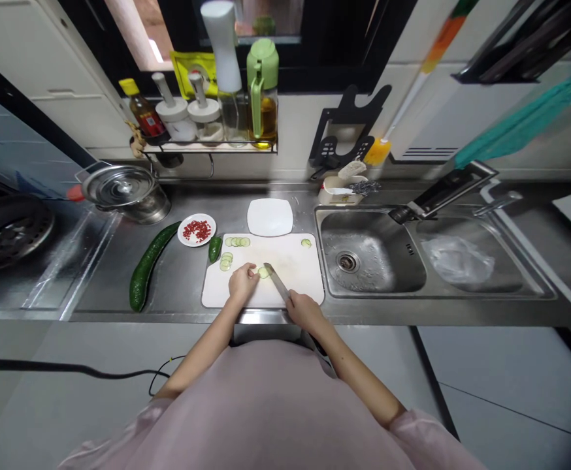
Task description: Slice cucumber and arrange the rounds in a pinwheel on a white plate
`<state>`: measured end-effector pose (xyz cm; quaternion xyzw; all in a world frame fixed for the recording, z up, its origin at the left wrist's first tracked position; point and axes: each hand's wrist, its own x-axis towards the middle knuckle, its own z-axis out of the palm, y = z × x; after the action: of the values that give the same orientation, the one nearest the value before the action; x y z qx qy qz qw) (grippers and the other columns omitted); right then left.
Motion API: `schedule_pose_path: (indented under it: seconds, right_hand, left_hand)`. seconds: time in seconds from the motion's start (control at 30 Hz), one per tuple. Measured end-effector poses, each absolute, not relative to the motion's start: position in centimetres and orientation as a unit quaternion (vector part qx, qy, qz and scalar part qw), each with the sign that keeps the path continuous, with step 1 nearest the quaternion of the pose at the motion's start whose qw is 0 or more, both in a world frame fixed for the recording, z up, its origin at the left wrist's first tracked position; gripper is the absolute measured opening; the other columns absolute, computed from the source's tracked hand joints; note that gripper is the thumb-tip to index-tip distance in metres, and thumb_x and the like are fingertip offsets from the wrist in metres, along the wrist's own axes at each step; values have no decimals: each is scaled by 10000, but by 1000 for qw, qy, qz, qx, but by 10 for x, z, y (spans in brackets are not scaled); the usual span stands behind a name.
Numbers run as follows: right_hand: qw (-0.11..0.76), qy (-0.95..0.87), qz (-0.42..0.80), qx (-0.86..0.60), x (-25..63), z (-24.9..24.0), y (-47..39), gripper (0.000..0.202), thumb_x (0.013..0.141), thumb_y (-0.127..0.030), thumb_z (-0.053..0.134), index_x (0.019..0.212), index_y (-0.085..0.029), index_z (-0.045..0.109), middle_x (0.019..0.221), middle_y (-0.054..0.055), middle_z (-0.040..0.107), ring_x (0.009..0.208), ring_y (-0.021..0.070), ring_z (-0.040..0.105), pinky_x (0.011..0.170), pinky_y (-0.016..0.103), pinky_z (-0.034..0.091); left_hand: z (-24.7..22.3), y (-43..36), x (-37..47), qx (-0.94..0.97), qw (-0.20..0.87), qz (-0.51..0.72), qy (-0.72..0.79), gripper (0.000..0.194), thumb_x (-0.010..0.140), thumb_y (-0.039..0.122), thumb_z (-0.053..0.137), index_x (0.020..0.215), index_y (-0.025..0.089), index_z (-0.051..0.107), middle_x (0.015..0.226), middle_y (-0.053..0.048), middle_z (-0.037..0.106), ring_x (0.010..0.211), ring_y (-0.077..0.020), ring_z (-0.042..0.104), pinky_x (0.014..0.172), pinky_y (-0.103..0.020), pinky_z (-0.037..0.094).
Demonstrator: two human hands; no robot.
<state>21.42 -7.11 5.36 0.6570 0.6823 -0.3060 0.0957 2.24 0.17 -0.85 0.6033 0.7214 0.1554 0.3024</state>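
My right hand (306,310) is wrapped round the handle of a kitchen knife (278,284), its blade pointing up and left over the white cutting board (285,251). The tip of the blade touches or lies just beside a pale cucumber slice (263,273). Closed in a pinch, my left hand (243,284) holds the left edge of the slices there; how many is too small to tell. Further cucumber slices (237,241) lie in a row at the board's upper left, with a small stack (225,262) below. Thin cut pieces (306,243) rest at the upper right corner. A cucumber end piece (215,249) sits at the left edge.
Left of the board are a long whole cucumber (151,267), a plate of chopped red bits (196,230) and a lidded steel pot (127,192). A white plate (270,217) stands behind the board. On the right is a double sink (374,251). A condiment rack (212,149) hangs above.
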Motion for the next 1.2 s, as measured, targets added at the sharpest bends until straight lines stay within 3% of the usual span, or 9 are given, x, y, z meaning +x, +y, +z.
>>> schedule_pose_path:
  seconds: [0.2, 1.2]
  right_hand:
    - [109, 689, -300, 650, 213, 59, -73, 291, 969, -266, 318, 1080, -162, 566, 997, 136, 686, 921, 235, 644, 705, 286, 379]
    - [131, 687, -312, 642, 200, 51, -71, 283, 938, -199, 337, 1087, -139, 570, 1005, 156, 686, 937, 242, 652, 717, 297, 417]
  left_hand:
    - [-10, 2, 23, 663, 270, 137, 684, 414, 756, 332, 674, 1155, 224, 650, 956, -44, 656, 942, -192, 594, 836, -279, 437]
    - [-9, -1, 27, 654, 273, 144, 691, 316, 773, 326, 659, 1080, 250, 656, 937, -32, 631, 941, -188, 580, 811, -279, 430]
